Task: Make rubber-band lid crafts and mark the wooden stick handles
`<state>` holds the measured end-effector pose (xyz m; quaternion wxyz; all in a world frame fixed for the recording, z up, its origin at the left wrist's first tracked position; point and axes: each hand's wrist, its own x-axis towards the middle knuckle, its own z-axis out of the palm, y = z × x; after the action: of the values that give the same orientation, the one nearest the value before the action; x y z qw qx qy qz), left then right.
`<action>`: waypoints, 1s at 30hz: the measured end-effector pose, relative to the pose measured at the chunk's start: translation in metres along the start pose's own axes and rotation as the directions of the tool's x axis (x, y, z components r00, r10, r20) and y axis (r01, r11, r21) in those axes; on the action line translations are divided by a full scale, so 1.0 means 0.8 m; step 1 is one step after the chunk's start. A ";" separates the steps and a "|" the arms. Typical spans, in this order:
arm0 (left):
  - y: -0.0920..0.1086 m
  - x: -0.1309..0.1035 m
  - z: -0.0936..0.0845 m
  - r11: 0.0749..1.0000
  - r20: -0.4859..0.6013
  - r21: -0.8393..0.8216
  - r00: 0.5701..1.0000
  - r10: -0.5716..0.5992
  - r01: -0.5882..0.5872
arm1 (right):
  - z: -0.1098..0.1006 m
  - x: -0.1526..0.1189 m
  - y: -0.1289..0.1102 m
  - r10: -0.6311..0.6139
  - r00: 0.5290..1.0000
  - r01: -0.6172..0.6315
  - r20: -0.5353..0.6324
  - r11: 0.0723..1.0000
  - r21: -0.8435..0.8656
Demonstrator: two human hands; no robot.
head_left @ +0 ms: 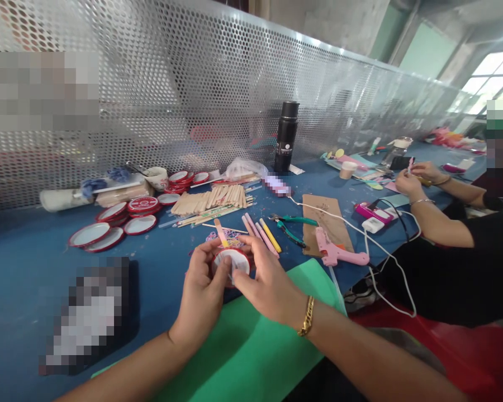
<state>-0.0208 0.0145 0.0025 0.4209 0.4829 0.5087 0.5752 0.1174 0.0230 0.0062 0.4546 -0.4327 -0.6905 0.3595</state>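
Observation:
Both hands hold a round white lid with a red rim [240, 259] above the near edge of the table. My left hand [203, 279] grips its left side, the thumb pressed on the white face. On the right side, my right hand [268, 276] closes round the rim with its thumb also on the face. A wooden craft stick [221, 231] points up behind the lid; whether it is attached cannot be seen. Just beyond lie a tangle of coloured rubber bands [235, 239] and several pastel sticks [266, 237]. Green foam sheet [235, 346] lies under my forearms.
Several red-rimmed lids [139, 224] and a pile of craft sticks [212, 200] lie left of centre. Pliers [291, 226], a pink glue gun [337, 254] and its white cable are at right. A black bottle [285, 139] stands by the perforated screen. A co-worker's hands [414, 178] are farther right.

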 end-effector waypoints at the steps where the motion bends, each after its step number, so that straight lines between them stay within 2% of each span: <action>1: 0.002 0.002 -0.001 1.000 -0.007 -0.003 1.000 0.005 -0.005 | -0.004 0.004 -0.006 -0.026 0.999 0.028 0.032 0.998 -0.051; 6: 0.002 0.020 -0.008 0.993 -0.072 -0.094 0.996 0.059 -0.066 | -0.011 0.038 -0.028 -0.091 0.990 0.109 0.104 0.975 -0.193; 12: -0.005 0.028 -0.011 0.991 -0.078 -0.106 0.994 0.078 -0.087 | -0.004 0.075 -0.028 -0.073 0.975 0.129 0.208 0.954 -0.272; 18: -0.008 0.037 -0.016 0.993 -0.181 -0.009 0.977 0.115 -0.119 | 0.020 0.109 -0.005 0.012 0.976 -0.001 0.216 0.999 -0.054; 24: -0.021 0.050 -0.023 0.983 -0.231 0.086 0.956 0.181 -0.165 | 0.035 0.114 0.015 -0.032 0.973 0.041 0.228 0.999 -0.032; 30: -0.018 0.054 -0.025 0.954 -0.265 0.227 0.930 0.256 -0.198 | 0.036 0.115 0.024 -0.059 0.972 0.063 0.225 0.998 -0.009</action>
<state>-0.0484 0.0551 -0.0065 0.2219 0.4878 0.5597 0.6321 0.0759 0.1116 0.0090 0.3808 -0.3714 -0.7535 0.3864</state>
